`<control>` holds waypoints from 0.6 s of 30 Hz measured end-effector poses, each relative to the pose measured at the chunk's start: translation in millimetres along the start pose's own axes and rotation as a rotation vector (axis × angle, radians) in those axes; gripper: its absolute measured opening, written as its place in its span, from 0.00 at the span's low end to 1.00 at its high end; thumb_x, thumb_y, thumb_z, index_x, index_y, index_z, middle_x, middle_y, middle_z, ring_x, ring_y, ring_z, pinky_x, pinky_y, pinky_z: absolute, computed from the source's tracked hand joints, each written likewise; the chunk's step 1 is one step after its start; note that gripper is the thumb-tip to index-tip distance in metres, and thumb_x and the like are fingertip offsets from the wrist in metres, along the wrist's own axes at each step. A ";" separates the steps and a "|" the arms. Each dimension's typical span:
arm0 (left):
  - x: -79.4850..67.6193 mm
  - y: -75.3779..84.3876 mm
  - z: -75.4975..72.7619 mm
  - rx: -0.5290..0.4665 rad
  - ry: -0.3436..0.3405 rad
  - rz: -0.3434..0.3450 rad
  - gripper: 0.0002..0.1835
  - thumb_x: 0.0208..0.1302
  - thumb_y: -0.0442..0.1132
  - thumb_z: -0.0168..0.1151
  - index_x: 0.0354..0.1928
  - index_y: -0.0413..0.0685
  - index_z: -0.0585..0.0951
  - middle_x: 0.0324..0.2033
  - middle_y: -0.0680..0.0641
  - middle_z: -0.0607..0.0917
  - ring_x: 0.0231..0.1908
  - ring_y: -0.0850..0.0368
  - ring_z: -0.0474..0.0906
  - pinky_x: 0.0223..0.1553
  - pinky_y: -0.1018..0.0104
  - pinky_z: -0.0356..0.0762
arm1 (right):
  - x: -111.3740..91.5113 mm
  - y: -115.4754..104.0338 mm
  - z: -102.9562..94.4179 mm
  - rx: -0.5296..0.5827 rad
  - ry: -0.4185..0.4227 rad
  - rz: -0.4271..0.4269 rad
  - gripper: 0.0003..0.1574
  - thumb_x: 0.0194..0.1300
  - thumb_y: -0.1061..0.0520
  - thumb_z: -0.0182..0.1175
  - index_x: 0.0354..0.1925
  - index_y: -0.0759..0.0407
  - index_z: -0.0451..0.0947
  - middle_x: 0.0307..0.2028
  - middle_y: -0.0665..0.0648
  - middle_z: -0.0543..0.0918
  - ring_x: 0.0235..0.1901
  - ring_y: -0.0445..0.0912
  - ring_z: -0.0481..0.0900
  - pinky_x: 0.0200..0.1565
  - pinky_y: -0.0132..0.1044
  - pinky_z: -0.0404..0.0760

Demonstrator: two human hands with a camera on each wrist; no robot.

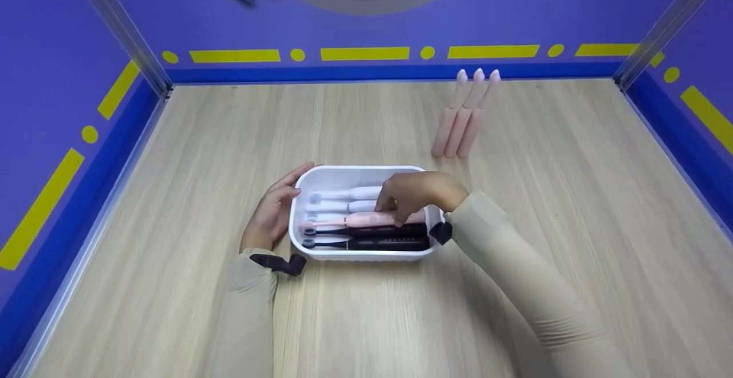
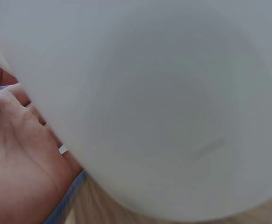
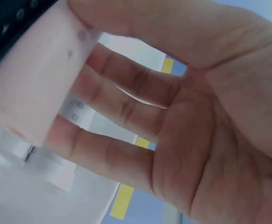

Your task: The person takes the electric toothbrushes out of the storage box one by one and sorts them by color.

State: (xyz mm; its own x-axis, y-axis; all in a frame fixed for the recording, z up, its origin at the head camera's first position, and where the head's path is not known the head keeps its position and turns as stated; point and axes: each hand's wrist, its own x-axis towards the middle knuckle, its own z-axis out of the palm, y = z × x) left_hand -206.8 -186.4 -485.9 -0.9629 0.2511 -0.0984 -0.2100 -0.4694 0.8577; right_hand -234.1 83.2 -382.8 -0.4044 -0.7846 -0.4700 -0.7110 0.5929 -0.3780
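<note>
A white plastic bin (image 1: 361,256) holds electric toothbrushes lying side by side: two white ones, a pink toothbrush (image 1: 366,219) and two black ones (image 1: 389,244). Around the handle of the pink toothbrush, the thumb and fingers of my right hand (image 1: 421,192) pinch from above. The right wrist view shows that pink handle (image 3: 38,79) between thumb and fingertips, beside a black handle. My left hand (image 1: 272,215) rests against the bin's left end, its fingers fairly straight along the outside and its thumb at the rim. In the left wrist view the bin wall (image 2: 173,116) covers the fingertips.
Three pink toothbrushes (image 1: 458,132) stand upright close together behind the bin, to its right. Blue-purple panels (image 1: 366,28) with yellow marks border the wood-look table (image 1: 366,321) at the back and both sides.
</note>
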 end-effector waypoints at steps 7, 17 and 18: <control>0.8 -0.2 0.0 0.003 0.010 -0.003 0.32 0.62 0.24 0.36 0.71 0.34 0.57 0.71 0.43 0.61 0.62 0.59 0.66 0.61 0.69 0.65 | -0.2 1.2 0.3 -0.005 0.016 -0.014 0.14 0.48 0.68 0.65 0.22 0.56 0.70 0.19 0.45 0.63 0.20 0.38 0.60 0.24 0.28 0.59; 0.7 0.7 -1.2 0.028 -0.014 -0.026 0.33 0.62 0.25 0.36 0.72 0.37 0.57 0.71 0.46 0.61 0.63 0.56 0.65 0.60 0.67 0.66 | -2.9 0.8 -0.7 -0.030 0.075 -0.030 0.19 0.44 0.71 0.60 0.17 0.53 0.62 0.17 0.45 0.58 0.20 0.38 0.56 0.24 0.29 0.55; 0.6 0.9 -1.1 0.027 -0.013 -0.027 0.33 0.62 0.25 0.36 0.72 0.37 0.57 0.71 0.46 0.61 0.63 0.56 0.64 0.60 0.68 0.66 | -2.8 0.9 -0.9 -0.029 0.077 -0.031 0.20 0.44 0.71 0.59 0.17 0.52 0.61 0.17 0.45 0.58 0.21 0.38 0.56 0.24 0.29 0.54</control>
State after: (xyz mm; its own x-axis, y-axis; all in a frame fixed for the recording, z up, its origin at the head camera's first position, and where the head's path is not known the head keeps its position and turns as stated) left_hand -207.7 -187.6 -485.8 -0.9548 0.2742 -0.1150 -0.2307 -0.4390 0.8684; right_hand -234.2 85.7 -381.1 -0.4240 -0.8150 -0.3949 -0.7399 0.5632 -0.3679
